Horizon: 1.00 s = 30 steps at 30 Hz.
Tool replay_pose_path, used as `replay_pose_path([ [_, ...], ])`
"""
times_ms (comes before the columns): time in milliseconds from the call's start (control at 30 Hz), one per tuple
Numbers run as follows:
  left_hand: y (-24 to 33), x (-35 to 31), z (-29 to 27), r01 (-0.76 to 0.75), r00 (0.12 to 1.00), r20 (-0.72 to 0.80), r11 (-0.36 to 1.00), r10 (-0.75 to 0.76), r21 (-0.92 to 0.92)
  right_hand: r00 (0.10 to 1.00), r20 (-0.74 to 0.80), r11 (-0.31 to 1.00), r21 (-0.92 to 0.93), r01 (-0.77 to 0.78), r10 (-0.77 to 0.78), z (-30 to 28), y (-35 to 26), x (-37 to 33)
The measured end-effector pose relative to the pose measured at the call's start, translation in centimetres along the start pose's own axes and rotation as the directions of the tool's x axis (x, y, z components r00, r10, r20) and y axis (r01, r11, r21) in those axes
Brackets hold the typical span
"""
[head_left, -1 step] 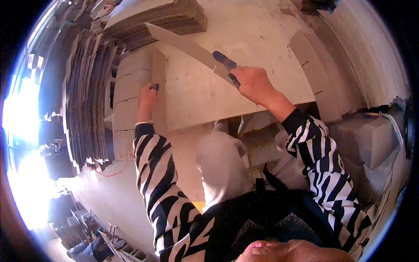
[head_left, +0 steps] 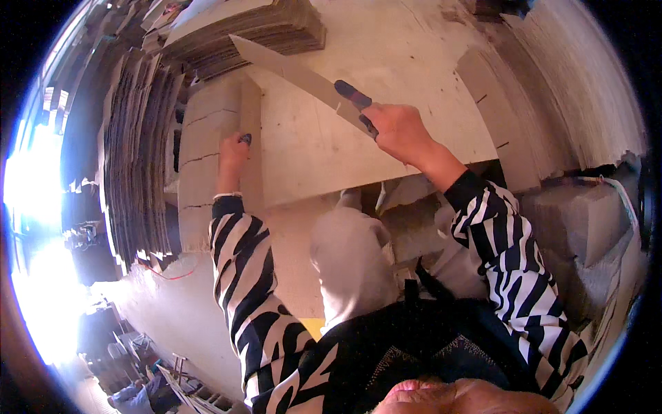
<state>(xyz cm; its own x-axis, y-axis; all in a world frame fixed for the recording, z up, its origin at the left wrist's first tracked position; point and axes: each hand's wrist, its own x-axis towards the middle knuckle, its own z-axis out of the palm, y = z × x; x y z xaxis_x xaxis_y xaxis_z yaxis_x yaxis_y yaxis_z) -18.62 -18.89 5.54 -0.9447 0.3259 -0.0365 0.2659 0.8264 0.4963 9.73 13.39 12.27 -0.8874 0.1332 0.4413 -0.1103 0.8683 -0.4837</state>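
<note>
My right hand (head_left: 403, 134) grips one end of a long, narrow cardboard strip (head_left: 286, 72) between thumb and fingers. Dark covers sit on its fingertips. The strip slants up to the left above the pale tabletop (head_left: 317, 152), with a small slit near my fingers. At the left, my left hand (head_left: 232, 159) is closed over slotted cardboard pieces (head_left: 200, 169), a dark cover on its thumb tip. What its fingers pinch there, if anything, is hidden.
A thick cardboard stack (head_left: 269, 31) lies at the far left of the table. More sheets stand on edge at the left (head_left: 134, 159). Tall cardboard stacks (head_left: 531, 103) line the right side. My legs (head_left: 352, 259) are below the near table edge.
</note>
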Motion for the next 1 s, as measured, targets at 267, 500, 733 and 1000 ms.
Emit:
replay_pose_path([
  [267, 9.9, -10.3, 11.0, -0.335, 0.939, 0.008, 0.923, 0.343, -0.190, 0.999, 0.026, 0.996, -0.070, 0.048, -0.047, 1.6, 1.4, -1.0],
  [500, 13.0, -13.6, 11.5, 0.196, 0.972, 0.232, 0.661, -0.034, -0.724, 0.993, 0.075, 0.984, -0.149, 0.098, -0.087, 4.0, 3.4, -2.2],
  [733, 13.1, -12.5, 10.1, 0.244, 0.931, 0.361, 0.660, 0.044, -0.710, 0.966, 0.258, 0.968, -0.235, 0.084, -0.021, 2.7, 3.9, -2.3],
  [1000, 12.7, -10.0, 9.2, -0.251, 0.895, 0.245, 0.876, 0.372, -0.412, 0.933, 0.321, 0.970, -0.224, -0.094, 0.165, 1.4, 2.9, -1.8],
])
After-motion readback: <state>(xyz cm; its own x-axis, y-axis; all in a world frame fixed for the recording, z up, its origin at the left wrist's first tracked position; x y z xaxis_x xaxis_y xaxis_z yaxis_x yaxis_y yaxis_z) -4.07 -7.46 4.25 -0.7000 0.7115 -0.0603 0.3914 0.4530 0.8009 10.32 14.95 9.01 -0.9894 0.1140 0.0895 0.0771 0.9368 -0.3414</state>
